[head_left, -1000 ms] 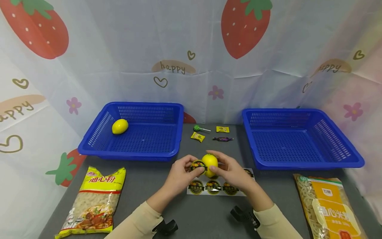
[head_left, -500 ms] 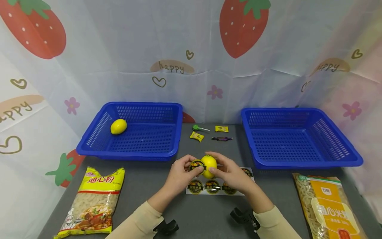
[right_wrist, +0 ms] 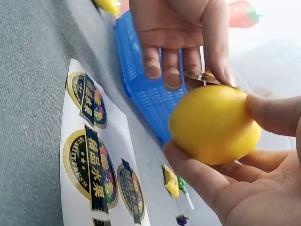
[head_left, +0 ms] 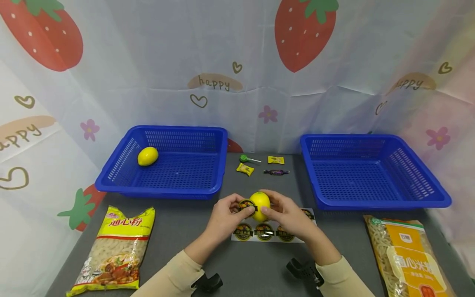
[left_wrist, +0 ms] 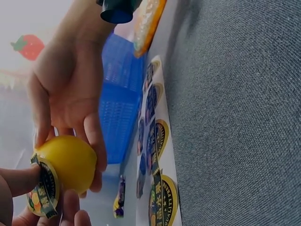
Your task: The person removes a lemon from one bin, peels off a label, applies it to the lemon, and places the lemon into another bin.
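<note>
My right hand point(head_left: 289, 212) holds a yellow lemon point(right_wrist: 214, 125) between thumb and fingers, above the table. Between thumb and fingertips my left hand point(head_left: 226, 214) pinches a round black-and-gold fruit sticker point(left_wrist: 45, 188). In the right wrist view the sticker is edge-on, right at the lemon's surface. Beneath both hands lies a white sheet of stickers point(head_left: 275, 233), its upper part partly hidden by the hands and lemon. The left wrist view shows more stickers on that sheet point(left_wrist: 157, 141) along the table.
A blue basket point(head_left: 193, 190) at back left holds another lemon point(head_left: 148, 156); a second blue basket point(head_left: 386, 204) stands back right. Candies point(head_left: 276, 160) and a green lollipop point(head_left: 243, 158) lie between them. Pasta bags lie front left point(head_left: 118, 247) and front right point(head_left: 412, 260).
The lemon has turned slightly in my right hand and sits a little differently beside the sticker. Both hands stay in nearly the same place, with the sticker still pinched in the left.
</note>
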{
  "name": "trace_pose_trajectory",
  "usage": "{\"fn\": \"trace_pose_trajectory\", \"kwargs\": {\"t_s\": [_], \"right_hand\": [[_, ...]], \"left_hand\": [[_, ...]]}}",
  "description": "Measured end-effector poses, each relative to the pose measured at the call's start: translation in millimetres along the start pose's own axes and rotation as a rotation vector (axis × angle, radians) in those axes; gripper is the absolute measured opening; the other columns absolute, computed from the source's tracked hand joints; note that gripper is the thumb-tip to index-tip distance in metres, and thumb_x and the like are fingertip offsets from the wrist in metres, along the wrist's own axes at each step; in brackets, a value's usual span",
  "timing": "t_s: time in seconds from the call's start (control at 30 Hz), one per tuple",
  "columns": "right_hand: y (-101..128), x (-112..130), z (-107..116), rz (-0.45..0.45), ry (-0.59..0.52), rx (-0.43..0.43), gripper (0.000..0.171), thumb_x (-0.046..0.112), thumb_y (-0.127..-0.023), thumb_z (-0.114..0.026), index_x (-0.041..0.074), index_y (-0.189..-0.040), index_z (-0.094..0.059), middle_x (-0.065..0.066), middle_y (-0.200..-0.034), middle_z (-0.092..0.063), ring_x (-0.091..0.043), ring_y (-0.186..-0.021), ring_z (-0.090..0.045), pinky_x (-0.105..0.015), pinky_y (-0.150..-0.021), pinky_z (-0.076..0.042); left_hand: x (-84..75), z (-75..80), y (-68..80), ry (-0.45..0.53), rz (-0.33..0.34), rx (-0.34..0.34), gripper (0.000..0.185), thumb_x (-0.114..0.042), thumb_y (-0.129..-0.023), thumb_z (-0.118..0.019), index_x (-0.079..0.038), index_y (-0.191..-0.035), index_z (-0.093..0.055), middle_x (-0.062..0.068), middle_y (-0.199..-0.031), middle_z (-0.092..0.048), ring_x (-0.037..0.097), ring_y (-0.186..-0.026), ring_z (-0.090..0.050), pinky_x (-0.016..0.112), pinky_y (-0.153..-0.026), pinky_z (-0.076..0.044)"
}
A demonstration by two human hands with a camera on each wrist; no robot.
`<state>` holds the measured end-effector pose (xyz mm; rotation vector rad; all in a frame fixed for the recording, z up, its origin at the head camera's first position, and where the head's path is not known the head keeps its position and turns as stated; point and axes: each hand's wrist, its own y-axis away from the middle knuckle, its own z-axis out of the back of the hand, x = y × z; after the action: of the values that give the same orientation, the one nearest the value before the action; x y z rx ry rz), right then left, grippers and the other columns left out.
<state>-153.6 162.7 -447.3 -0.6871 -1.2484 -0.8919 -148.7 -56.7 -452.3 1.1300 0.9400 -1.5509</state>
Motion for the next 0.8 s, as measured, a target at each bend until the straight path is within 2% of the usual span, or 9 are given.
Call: {"fn": "trace_pose_trajectory", "kwargs": {"t_s": [0.4, 0.6, 0.8], "right_hand": [[2.6, 1.9, 1.9, 0.055, 0.046, 0.035, 0.055, 0.022, -0.106, -0.053, -0.001, -0.153, -0.035, -0.024, -0.139, -0.055, -0.036, -0.121, -0.061, -0.03, -0.093, -0.056], [2.8, 0.1, 3.3, 0.062, 0.06, 0.046, 0.054, 0.023, -0.107, -0.052, 0.001, -0.154, -0.036, -0.023, -0.138, -0.056, -0.034, -0.119, -0.063, -0.03, -0.093, -0.057], [0.4, -1.2, 2.0, 0.032, 0.062, 0.009, 0.055, 0.026, -0.105, -0.056, 0.001, -0.152, -0.04, -0.022, -0.135, -0.058, -0.031, -0.114, -0.065, -0.03, -0.089, -0.058]], "left_hand": [[-4.0, 2.8, -1.1, -0.083, -0.012, 0.044, 0.02, -0.028, -0.091, -0.077, -0.01, -0.092, -0.069, 0.003, -0.084, -0.074, 0.012, -0.071, -0.061, 0.025, -0.061, -0.051], [-5.2, 2.9, -0.5, -0.078, 0.011, 0.055, 0.02, -0.028, -0.091, -0.077, -0.009, -0.092, -0.069, 0.003, -0.084, -0.072, 0.014, -0.07, -0.059, 0.025, -0.061, -0.049], [-4.7, 1.2, -0.4, -0.063, 0.004, 0.057, 0.021, -0.027, -0.091, -0.077, -0.008, -0.093, -0.068, 0.005, -0.084, -0.073, 0.014, -0.07, -0.06, 0.026, -0.061, -0.052]]}}
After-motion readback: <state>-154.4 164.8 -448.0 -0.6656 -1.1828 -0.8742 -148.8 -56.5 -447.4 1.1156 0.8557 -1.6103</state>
